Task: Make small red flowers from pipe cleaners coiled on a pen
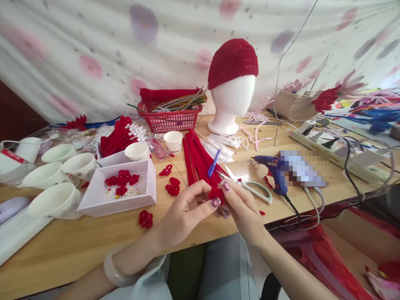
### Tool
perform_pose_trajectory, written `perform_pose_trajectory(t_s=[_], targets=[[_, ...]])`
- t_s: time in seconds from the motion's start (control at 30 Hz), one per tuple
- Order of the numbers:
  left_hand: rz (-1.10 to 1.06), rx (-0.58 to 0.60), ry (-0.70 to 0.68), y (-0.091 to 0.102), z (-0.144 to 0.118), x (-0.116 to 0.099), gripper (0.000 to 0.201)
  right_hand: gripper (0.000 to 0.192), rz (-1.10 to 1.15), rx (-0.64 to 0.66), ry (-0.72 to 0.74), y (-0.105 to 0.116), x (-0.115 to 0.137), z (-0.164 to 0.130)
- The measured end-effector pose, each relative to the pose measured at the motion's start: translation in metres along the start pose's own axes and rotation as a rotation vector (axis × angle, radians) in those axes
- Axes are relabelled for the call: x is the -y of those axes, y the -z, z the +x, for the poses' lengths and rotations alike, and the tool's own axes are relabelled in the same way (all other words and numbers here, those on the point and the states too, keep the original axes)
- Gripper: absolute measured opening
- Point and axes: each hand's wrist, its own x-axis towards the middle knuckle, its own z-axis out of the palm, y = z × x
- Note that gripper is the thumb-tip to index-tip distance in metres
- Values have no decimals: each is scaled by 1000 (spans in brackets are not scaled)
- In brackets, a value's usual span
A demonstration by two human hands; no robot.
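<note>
Between my two hands, above the table's front edge, is a small red fuzzy flower [216,193] that looks bent from pipe cleaner. My left hand [187,212] pinches it from the left, thumb on its near side. My right hand [242,206] closes on it from the right with the thumb at its upper edge. Fingers hide its lower part. Just beyond lie long red pipe cleaners [195,154], a blue pen [214,163] and white-handled scissors [258,191]. Left of my hands rest similar red flowers, one [145,219] near the edge and another [173,186] farther back.
A white box [150,187] holds pearl beads and red flowers, beside several paper cups [56,202]. A red basket [170,121] and a white mannequin head [233,100] stand at the back. A blue glue gun [275,168], cables and a power strip [337,156] lie right.
</note>
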Motion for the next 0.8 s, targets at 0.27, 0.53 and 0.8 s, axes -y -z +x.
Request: perform_pose_trajectory(t_s=[0.27, 0.53, 0.8], targets=[[140, -10, -59, 2, -5, -1, 25, 38, -43, 107, 47, 1, -1, -1], [53, -72, -30, 2, -4, 2, 28, 37, -94, 121, 41, 0, -2, -1], [177, -101, -34, 2, -3, -3, 29, 42, -20, 100, -54, -1, 2, -1]])
